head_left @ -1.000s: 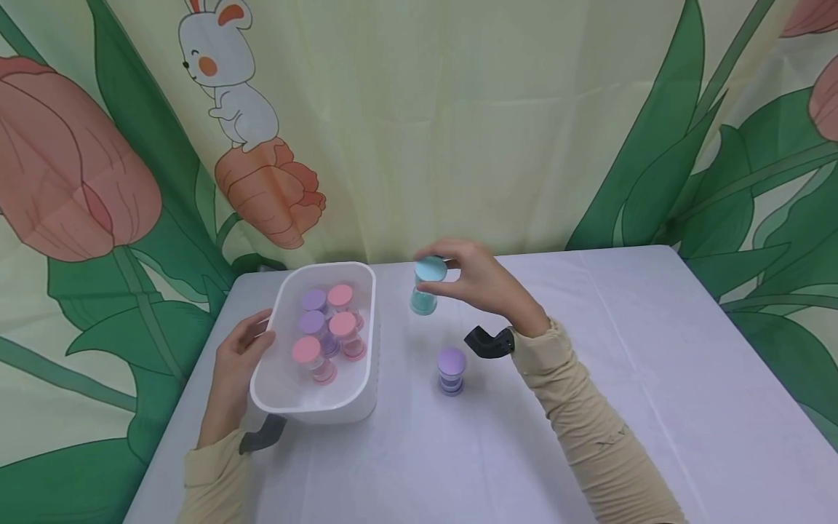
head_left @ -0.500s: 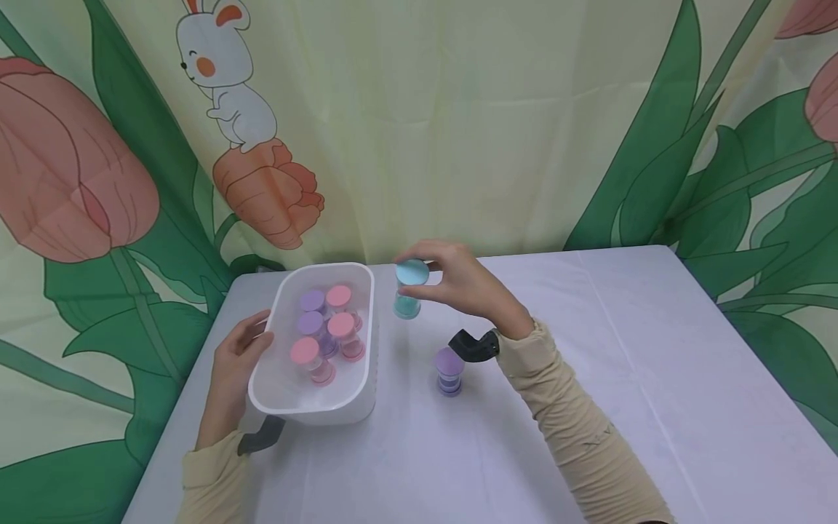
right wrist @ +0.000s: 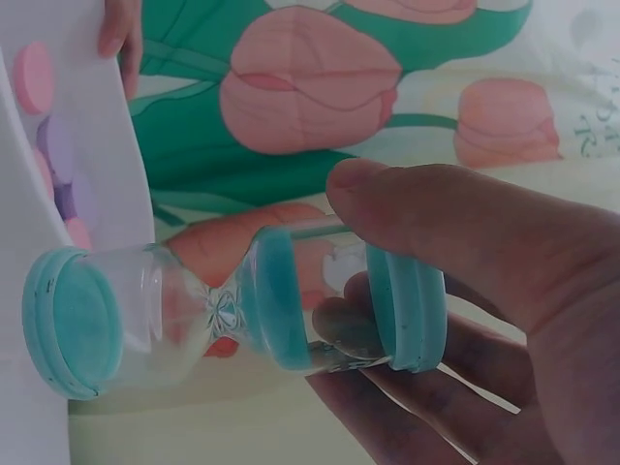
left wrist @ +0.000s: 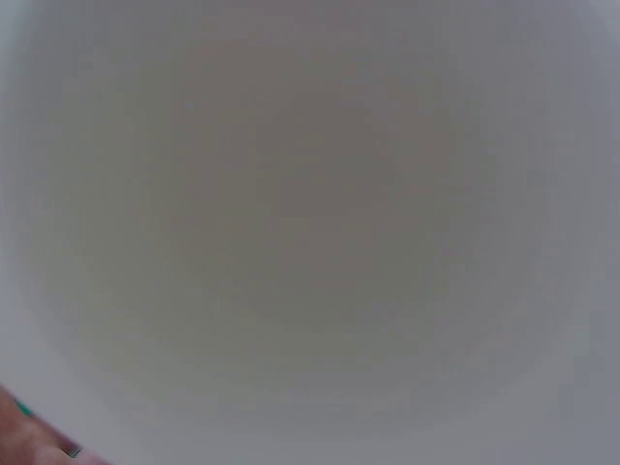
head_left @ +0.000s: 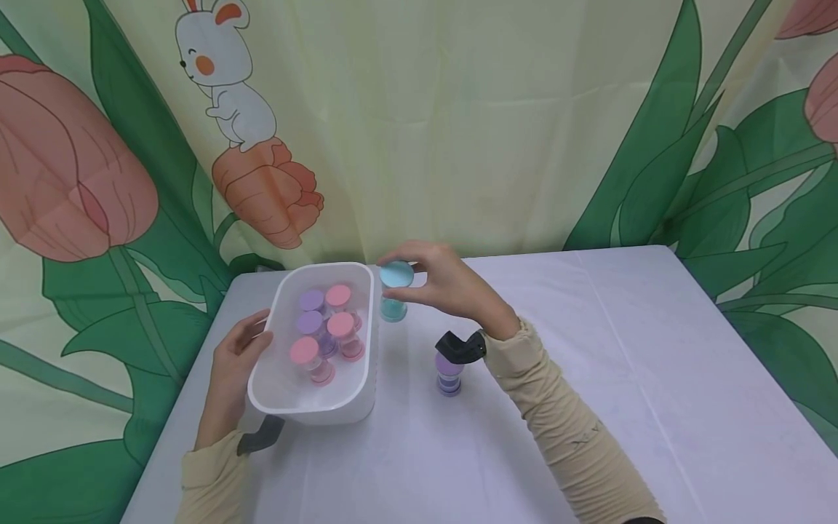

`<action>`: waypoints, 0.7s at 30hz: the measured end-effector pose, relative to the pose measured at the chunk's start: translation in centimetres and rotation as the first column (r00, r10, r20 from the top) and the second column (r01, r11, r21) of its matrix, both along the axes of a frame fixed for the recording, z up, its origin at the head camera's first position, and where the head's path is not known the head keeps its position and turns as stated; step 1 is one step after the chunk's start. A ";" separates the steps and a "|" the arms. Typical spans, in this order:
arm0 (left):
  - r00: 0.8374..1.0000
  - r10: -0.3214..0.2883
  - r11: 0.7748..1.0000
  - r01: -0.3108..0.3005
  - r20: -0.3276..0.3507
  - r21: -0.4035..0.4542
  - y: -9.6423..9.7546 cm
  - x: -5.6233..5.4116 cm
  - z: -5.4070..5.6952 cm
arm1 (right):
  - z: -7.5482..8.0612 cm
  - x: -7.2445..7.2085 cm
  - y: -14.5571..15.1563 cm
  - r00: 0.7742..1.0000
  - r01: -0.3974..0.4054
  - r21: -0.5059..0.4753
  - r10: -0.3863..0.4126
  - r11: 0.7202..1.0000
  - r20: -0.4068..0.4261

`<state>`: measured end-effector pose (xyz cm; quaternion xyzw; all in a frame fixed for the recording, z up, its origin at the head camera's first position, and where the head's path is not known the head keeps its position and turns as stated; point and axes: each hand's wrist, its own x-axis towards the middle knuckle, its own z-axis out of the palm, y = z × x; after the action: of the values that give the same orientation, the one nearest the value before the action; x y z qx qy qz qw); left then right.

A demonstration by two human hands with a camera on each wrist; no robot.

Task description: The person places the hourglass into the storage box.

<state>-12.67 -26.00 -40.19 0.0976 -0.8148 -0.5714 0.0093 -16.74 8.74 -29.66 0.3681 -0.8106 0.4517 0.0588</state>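
Observation:
My right hand (head_left: pixel 441 280) pinches a teal hourglass (head_left: pixel 396 275) by its upper cap, thumb on one side and fingers on the other. It hangs just right of the white plastic bin (head_left: pixel 363 397). The right wrist view shows the hourglass (right wrist: pixel 223 310) with teal sand in the bulb near the hand. On the bin's left side, my left hand (head_left: pixel 232 360) holds the rim, thumb over the edge; its other fingertips are partly hidden. Inside the bin stand several hourglasses, with pink caps (head_left: pixel 305 351) and purple caps (head_left: pixel 310 322). Pale, blurred wall fills most of the left wrist view.
A purple hourglass (head_left: pixel 449 378) stands on the white-covered table (head_left: pixel 537 466), right of the bin and partly below the black right wrist mount (head_left: pixel 461 348). A printed curtain (head_left: pixel 458 131) with tulips and a rabbit hangs behind the table's far edge.
My right hand has carried the teal hourglass leftward, up to the bin's right rim. The left hand, the bin and the standing purple hourglass have stayed in place.

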 end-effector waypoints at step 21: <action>1.000 0.007 1.000 -0.007 -0.006 0.003 0.0 -0.2 -0.1 | 0.6 0.1 -2.9 0.997 -0.079 -0.030 0.079 0.996 0.003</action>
<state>-12.91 -26.05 -40.30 0.0989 -0.8135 -0.5729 0.0135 -16.66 5.85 -29.11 0.3979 -0.7886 0.4666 0.0446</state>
